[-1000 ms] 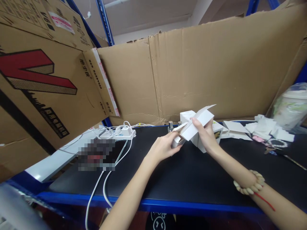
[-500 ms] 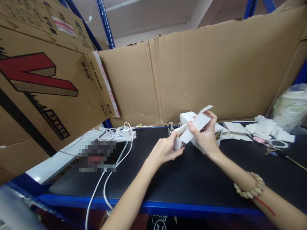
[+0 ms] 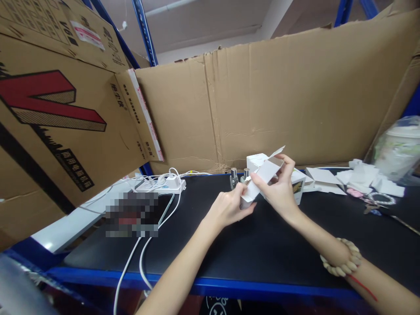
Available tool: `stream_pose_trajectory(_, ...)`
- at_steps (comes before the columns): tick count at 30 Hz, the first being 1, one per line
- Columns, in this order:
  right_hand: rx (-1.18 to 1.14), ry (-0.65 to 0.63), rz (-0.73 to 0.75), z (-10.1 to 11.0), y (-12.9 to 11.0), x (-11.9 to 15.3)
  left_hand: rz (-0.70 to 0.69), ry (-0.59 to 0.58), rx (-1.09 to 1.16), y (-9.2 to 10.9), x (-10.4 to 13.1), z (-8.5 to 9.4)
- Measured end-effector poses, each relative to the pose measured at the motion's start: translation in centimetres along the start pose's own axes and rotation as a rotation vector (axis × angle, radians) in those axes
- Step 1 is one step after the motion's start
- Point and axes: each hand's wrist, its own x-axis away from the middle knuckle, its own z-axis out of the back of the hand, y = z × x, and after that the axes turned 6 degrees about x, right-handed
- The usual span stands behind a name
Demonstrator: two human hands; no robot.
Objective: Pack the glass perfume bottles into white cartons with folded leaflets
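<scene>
Both my hands hold a small white cardboard box (image 3: 265, 176), tilted above the black tabletop, with a flap standing up at its upper right end. My left hand (image 3: 229, 203) grips the lower left end between thumb and fingers. My right hand (image 3: 278, 188) is closed round the upper end, thumb on the near face and fingers behind. Just beyond the box stand two shiny metal pieces (image 3: 234, 178), partly hidden by it. More white boxes (image 3: 256, 160) are behind my hands, one with a printed picture on its side (image 3: 298, 188).
Folded white cardboard (image 3: 323, 180), crumpled tissues (image 3: 372, 177), keys with a ring (image 3: 377, 199) and a bagged cup (image 3: 403, 142) are at the right. At the left lie a power strip (image 3: 160, 188), white cables (image 3: 142, 256) and a blurred-out flat device (image 3: 164, 210). Tall cardboard (image 3: 278, 100) walls the back.
The held box has shifted slightly left and down at its upper end, and the two hands are a little closer together. Its flap is tipped differently. Both hands keep their hold.
</scene>
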Motion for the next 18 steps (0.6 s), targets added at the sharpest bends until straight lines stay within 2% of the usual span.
stream_pose_trajectory(5,0.181,-0.058,0.074,0.1,0.9,0.3,-0.006,0.053,0.026,-0.1,0.2,-0.2)
stream_pose_trajectory(8,0.273,-0.133,0.16,0.3,1.5,0.2,0.074,0.116,0.123,-0.1,0.1,-0.3)
stream_pose_trajectory(11,0.302,-0.21,0.203,0.2,1.6,0.4,0.153,0.24,0.268,-0.2,0.0,-0.3)
stream_pose_trajectory(14,0.286,-0.331,0.188,-0.1,1.6,0.9,0.201,0.343,0.381,-0.4,-0.2,-0.3)
stream_pose_trajectory(18,0.176,-0.477,0.101,-0.3,1.7,1.3,0.232,0.373,0.518,-0.6,-0.3,-0.6)
